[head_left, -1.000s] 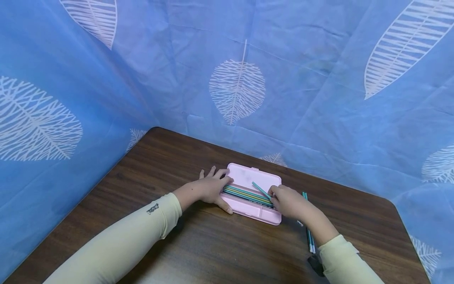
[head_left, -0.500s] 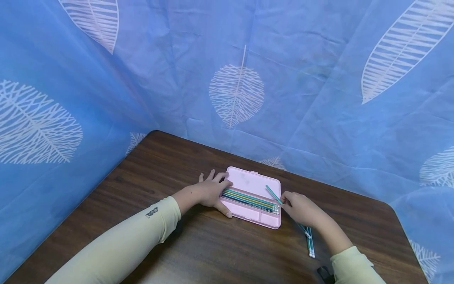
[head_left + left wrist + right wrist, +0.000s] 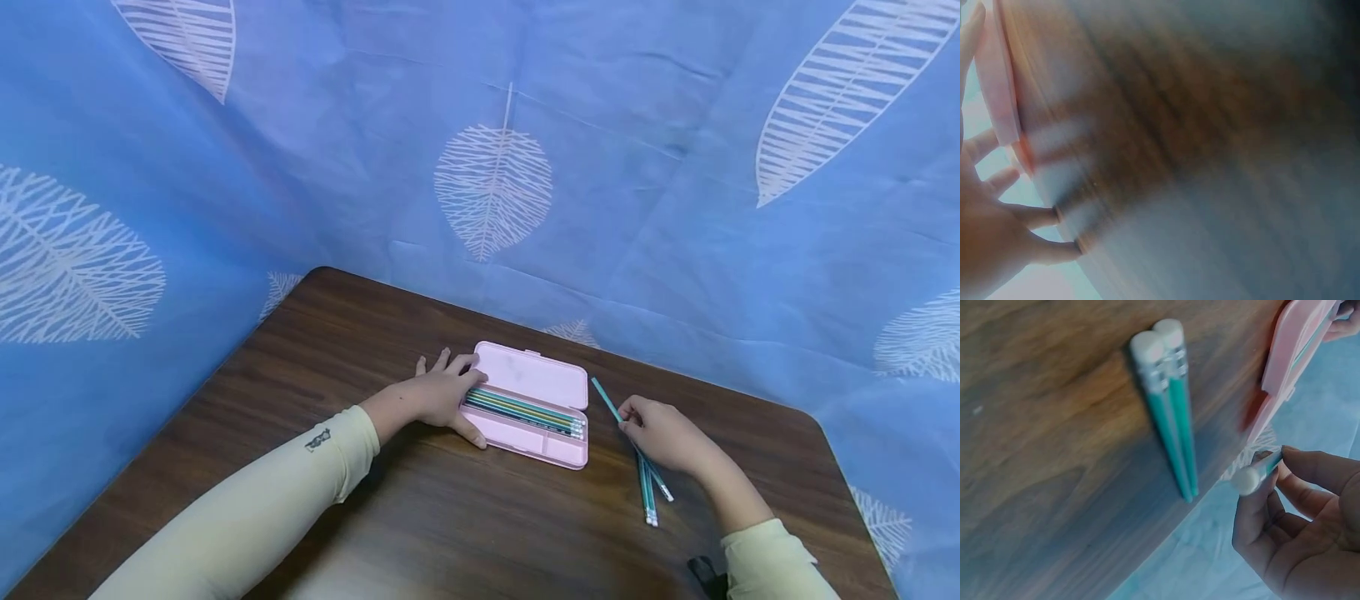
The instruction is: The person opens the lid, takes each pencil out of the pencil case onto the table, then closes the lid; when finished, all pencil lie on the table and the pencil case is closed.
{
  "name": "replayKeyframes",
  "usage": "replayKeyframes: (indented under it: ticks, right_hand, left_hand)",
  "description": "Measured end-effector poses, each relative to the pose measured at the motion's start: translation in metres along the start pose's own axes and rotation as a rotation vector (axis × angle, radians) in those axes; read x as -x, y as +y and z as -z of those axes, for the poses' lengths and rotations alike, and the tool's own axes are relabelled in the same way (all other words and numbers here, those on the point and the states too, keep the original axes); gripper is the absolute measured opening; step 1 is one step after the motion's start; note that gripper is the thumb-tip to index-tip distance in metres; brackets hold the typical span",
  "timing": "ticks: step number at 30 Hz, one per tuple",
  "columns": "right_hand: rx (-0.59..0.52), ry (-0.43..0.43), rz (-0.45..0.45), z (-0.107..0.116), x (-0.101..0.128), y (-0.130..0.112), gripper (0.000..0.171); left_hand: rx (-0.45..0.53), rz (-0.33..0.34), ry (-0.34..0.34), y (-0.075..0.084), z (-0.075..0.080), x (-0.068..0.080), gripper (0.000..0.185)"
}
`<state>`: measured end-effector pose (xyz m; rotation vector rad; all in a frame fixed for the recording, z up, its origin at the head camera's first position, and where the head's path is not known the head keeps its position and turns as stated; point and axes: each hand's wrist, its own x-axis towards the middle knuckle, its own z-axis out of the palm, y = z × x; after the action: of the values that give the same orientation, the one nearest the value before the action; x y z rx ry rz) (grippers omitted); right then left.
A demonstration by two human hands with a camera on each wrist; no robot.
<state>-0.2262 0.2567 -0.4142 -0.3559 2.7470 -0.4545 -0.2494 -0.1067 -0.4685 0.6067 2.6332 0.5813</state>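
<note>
A pink pencil case [image 3: 531, 377] lies open and flat on the table, its lid folded to the back. Several green and yellow pencils [image 3: 521, 410] fill its long compartment, white erasers to the right. My left hand [image 3: 435, 396], fingers spread, rests on the case's left end, with the thumb along the near edge. To the right of the case, my right hand [image 3: 663, 433] pinches a green pencil [image 3: 604, 398] between thumb and fingers. Its white eraser points toward me, plain in the right wrist view. Below it, two more green pencils [image 3: 647, 492] lie side by side on the table.
The dark wooden table [image 3: 450, 517] has rounded far corners. Blue cloth [image 3: 637, 208] printed with white leaves hangs behind it and on the left. A small black object [image 3: 707, 573] shows beside the right sleeve near the front.
My right hand has carried the pinched pencil rightward, from over the case to beside it, above the two loose pencils. The left hand has stayed on the case.
</note>
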Motion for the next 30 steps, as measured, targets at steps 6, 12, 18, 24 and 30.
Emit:
replayKeyframes:
  ticks: [6,12,18,24,30]
  right_hand:
    - [0.015,-0.010,-0.006,0.002,-0.002,0.007,0.020]
    - [-0.030,-0.033,-0.061,0.006,0.004,0.016,0.024]
    - [-0.045,-0.027,-0.126,0.002,0.010,0.028,0.026]
    - [-0.091,-0.019,-0.178,-0.003,0.016,0.039,0.025]
    - [-0.223,-0.054,-0.209,-0.006,0.015,0.050,0.032]
  left_hand:
    - [-0.034,0.027,-0.012,-0.006,0.007,0.002,0.117]
    - [-0.018,0.013,-0.004,-0.012,0.006,-0.005,0.123]
    - [-0.050,0.014,-0.027,-0.003,0.010,-0.002,0.118]
    - [-0.045,0.008,-0.037,-0.004,0.004,-0.005,0.121]
    - [-0.038,0.003,-0.034,0.001,0.006,-0.001,0.117]
